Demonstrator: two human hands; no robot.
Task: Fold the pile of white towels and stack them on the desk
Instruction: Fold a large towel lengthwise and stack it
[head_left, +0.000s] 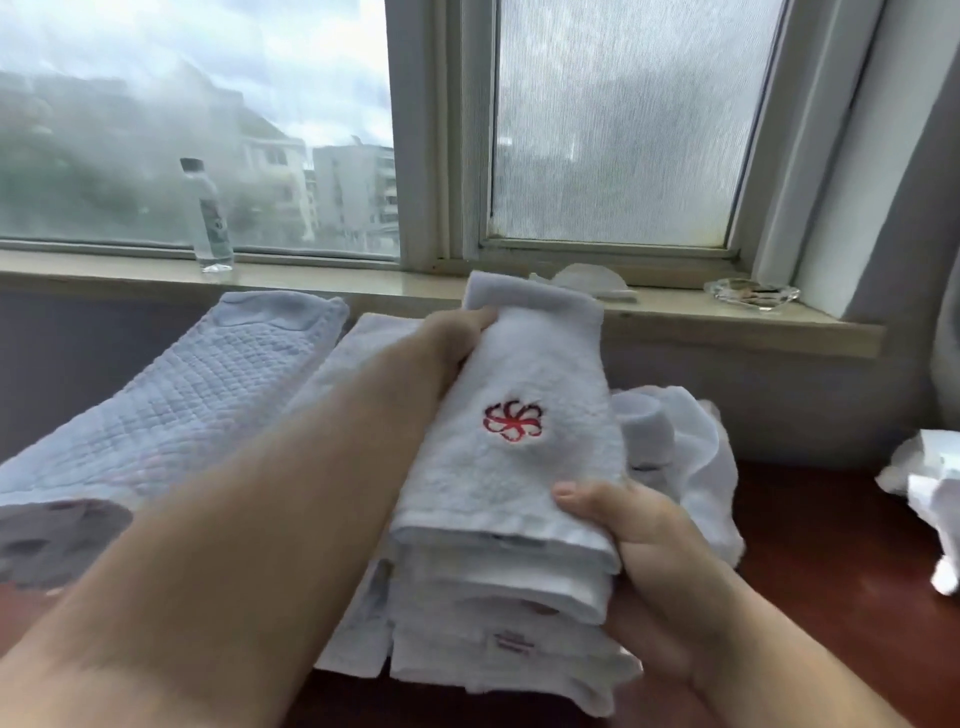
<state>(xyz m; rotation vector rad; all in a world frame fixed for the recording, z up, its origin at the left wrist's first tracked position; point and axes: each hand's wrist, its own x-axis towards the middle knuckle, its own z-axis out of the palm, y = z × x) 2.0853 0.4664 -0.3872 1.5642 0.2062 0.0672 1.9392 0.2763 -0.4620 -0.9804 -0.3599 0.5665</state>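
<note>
both hands gripping a folded white terry towel with red flower logo (519, 415)
left hand (447, 343) is clasping its far edge, right hand (639, 545) is pinching the near corner; it's sitting atop the folded white towel stack (493, 623) on the reddish wooden desk (805, 545).

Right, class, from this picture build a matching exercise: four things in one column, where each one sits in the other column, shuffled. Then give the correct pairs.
Things
1. water bottle
2. glass ashtray
3. towel with red emblem
4. quilted mat

Places
A. right end of the windowsill
B. gripped between the left hand and right hand
C. left part of the windowsill
D. lying left of the folded stack

Pairs: 1-C, 2-A, 3-B, 4-D
</note>
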